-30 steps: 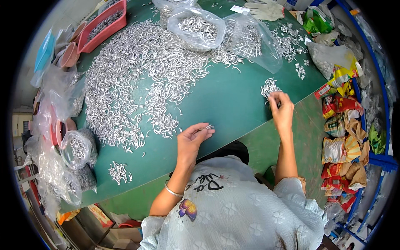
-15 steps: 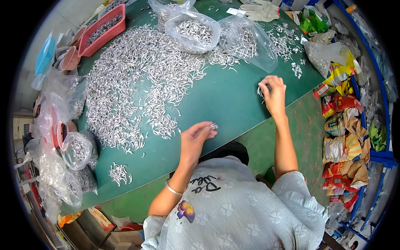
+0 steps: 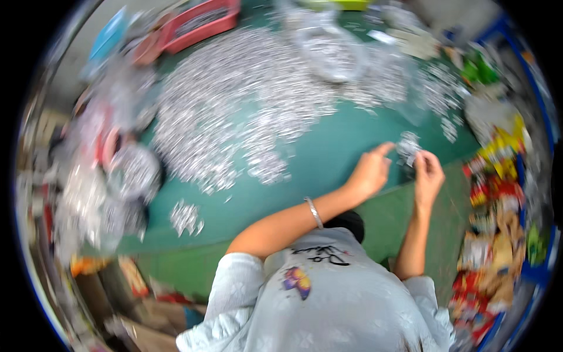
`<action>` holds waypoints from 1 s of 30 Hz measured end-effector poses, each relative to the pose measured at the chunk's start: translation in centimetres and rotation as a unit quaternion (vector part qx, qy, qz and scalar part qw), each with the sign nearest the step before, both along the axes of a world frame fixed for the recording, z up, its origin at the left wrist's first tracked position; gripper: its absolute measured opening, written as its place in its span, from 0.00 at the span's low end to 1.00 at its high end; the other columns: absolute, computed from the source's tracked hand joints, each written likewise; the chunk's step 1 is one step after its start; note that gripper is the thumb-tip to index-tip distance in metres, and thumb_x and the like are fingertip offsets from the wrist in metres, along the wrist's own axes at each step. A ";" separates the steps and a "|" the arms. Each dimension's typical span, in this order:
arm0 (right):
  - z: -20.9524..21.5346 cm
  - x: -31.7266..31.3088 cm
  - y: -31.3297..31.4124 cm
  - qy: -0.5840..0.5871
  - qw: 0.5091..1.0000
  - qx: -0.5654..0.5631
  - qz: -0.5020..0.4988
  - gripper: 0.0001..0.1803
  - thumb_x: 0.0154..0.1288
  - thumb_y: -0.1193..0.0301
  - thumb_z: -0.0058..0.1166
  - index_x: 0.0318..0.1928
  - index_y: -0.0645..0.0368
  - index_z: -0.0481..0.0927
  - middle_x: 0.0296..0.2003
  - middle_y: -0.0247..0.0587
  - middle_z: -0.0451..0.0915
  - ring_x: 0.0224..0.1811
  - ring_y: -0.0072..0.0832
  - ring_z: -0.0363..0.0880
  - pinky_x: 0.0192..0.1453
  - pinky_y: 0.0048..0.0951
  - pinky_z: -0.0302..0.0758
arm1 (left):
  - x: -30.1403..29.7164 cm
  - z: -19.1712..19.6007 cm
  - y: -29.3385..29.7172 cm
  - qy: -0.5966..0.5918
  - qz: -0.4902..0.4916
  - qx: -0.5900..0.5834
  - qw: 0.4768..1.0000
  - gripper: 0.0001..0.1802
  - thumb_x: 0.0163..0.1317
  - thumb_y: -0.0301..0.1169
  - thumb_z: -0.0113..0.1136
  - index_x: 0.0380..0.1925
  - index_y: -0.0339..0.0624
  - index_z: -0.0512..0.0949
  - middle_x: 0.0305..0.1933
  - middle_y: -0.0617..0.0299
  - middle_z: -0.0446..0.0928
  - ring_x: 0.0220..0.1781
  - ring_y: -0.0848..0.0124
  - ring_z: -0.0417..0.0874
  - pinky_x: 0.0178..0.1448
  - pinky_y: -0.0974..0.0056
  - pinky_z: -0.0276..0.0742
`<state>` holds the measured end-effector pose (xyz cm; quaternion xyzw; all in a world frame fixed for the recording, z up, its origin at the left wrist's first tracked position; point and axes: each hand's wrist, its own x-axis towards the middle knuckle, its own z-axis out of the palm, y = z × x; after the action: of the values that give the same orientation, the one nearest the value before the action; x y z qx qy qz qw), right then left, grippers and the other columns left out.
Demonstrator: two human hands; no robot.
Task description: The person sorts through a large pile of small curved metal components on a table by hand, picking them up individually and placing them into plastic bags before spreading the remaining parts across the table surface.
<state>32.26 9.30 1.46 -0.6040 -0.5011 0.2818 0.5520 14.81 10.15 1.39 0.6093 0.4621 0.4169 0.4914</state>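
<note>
Hands: left hand (image 3: 368, 173) index extended | right hand (image 3: 427, 173) fingers pinch small metal parts (image 3: 407, 145)

Little bunch (image 3: 407, 146): we saw small shiny silver bits, blurry, on the green table (image 3: 328, 146), between our hands.

Blurred silvery bits (image 3: 409, 145) between hands (image 3: 399, 170)

Table top (image 3: 328, 146): green, smooth, matt. Small parts (image 3: 234, 111), heaped at far left: silvery metal, bright. Small cluster (image 3: 407, 146), far right: same shiny metal. Tray (image 3: 199, 23), far: red plastic. Bracelet (image 3: 315, 212): polished metal. Bags (image 3: 334, 50), far: clear glossy plastic film; blurred.
</note>
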 end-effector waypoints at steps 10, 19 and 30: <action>1.4 -16.8 -4.7 -0.165 0.867 0.209 0.421 0.07 0.50 0.81 0.65 0.33 0.65 0.82 0.35 0.44 0.82 0.41 0.42 0.79 0.48 0.39 0.73 | -12.7 -0.3 -11.8 -0.543 0.145 -0.283 0.777 0.16 0.74 0.33 0.50 0.54 0.32 0.73 0.50 0.53 0.79 0.51 0.67 0.82 0.57 0.60 0.80; 0.5 -20.7 -2.7 -0.290 0.832 0.122 0.457 0.25 0.52 0.71 0.68 0.52 0.58 0.80 0.56 0.44 0.74 0.60 0.47 0.69 0.61 0.45 0.64 | -28.4 0.2 -18.5 0.283 0.506 0.045 0.813 0.12 0.64 0.19 0.54 0.47 0.33 0.77 0.43 0.52 0.78 0.42 0.61 0.81 0.47 0.59 0.77; -1.7 -20.2 0.7 -0.378 0.829 0.153 0.382 0.12 0.54 0.75 0.65 0.40 0.56 0.80 0.54 0.42 0.75 0.59 0.42 0.70 0.60 0.44 0.63 | -30.6 -2.5 -19.3 0.508 0.465 0.004 0.725 0.12 0.61 0.24 0.61 0.46 0.43 0.77 0.61 0.49 0.68 0.69 0.48 0.65 0.71 0.29 0.46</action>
<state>12.02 10.01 -0.29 -0.3314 -0.8982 0.1395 0.2529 -15.81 -9.19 -1.11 0.4410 0.8662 0.2228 -0.0749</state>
